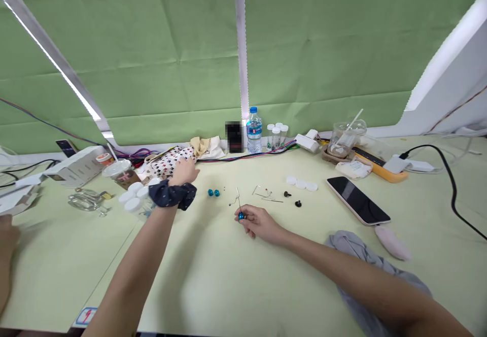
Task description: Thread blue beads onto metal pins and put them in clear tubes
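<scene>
My right hand (pixel 261 223) is closed in a pinch on a small shiny blue ball (pixel 241 216) above the middle of the table. A thin metal rod (pixel 238 200) stands up from the ball, with a bent wire beside it. Out to the left, my left hand (pixel 184 171), with a dark scrunchie (pixel 173 196) at the wrist, reaches over the edge of a patterned cloth (pixel 169 162). Its thumb is apart from the fingers, and nothing shows in its grasp. Two more blue balls (pixel 213 193) lie between the hands. Thin metal rods (pixel 272 199) and two black knob-like parts (pixel 298 203) lie beyond my right hand.
White-capped jars (pixel 133 205) and a drink cup (pixel 124 173) stand left. A water bottle (pixel 254 131) is at the back, with white lids (pixel 301 183) nearer. Right are a phone (pixel 357 200) and grey cloth (pixel 353 248). Another person's hand (pixel 7 235) shows far left.
</scene>
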Demonstrator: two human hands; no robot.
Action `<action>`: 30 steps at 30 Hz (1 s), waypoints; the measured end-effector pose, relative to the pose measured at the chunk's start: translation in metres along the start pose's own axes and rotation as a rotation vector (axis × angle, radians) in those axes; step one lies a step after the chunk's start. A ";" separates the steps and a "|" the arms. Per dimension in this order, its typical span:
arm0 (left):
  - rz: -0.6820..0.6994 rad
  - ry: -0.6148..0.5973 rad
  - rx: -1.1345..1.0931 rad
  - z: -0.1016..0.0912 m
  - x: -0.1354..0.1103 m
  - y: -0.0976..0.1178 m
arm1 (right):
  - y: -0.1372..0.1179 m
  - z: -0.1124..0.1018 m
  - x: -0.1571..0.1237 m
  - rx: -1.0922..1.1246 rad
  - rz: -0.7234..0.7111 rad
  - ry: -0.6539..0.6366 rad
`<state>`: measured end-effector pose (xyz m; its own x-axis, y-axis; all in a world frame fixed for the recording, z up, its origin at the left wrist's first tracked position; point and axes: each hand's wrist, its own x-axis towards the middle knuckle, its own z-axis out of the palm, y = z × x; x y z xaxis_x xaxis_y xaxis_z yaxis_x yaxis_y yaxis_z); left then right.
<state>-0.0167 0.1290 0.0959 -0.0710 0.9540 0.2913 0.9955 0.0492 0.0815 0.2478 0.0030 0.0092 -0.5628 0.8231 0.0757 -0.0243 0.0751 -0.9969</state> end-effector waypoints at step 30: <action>0.489 0.029 -0.536 0.042 -0.159 0.079 | -0.047 -0.019 0.009 0.468 0.001 0.171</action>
<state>0.0755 -0.0067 0.0157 0.3654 0.8210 0.4387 0.7465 -0.5400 0.3888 0.2601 0.0174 0.0571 -0.4207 0.9064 0.0380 -0.4138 -0.1545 -0.8972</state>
